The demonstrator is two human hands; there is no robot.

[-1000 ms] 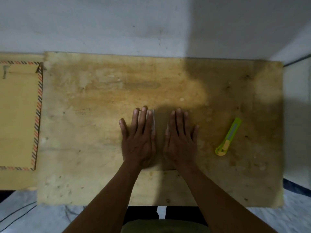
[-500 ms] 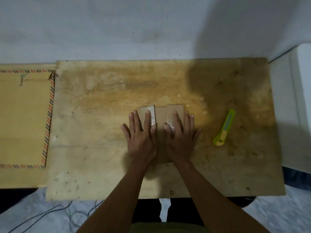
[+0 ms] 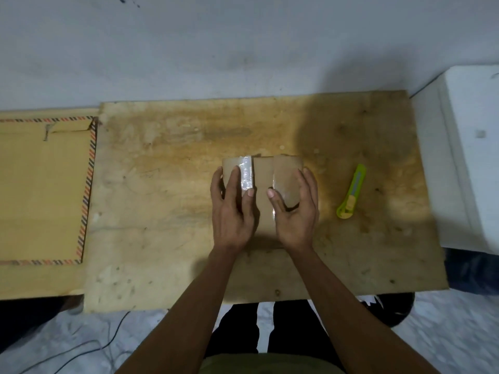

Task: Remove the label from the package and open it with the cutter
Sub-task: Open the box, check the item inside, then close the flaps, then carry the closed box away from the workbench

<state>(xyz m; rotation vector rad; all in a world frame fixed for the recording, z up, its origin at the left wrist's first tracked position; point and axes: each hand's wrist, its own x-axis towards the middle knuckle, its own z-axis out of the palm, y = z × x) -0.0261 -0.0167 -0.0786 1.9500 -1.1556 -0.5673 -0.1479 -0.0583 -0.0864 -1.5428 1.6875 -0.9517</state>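
The package (image 3: pixel 263 182) lies mid-desk (image 3: pixel 167 211) with both flaps spread. The left hand (image 3: pixel 233 209) rests flat-fingered on the left flap; the right hand (image 3: pixel 295 211) cups the right flap's edge. The cutter (image 3: pixel 351 191) lies near the right edge.

Package (image 3: pixel 263 182): on the counter (image 3: pixel 162 211), about mid-width, midway between the far and near edges. Left hand (image 3: pixel 232 209) on its left part, right hand (image 3: pixel 295 211) on its right part. Cutter (image 3: pixel 351 191): on the counter, right of the package, apart from it, nearer the right edge. Envelope (image 3: pixel 40 190): beyond the counter's left edge.
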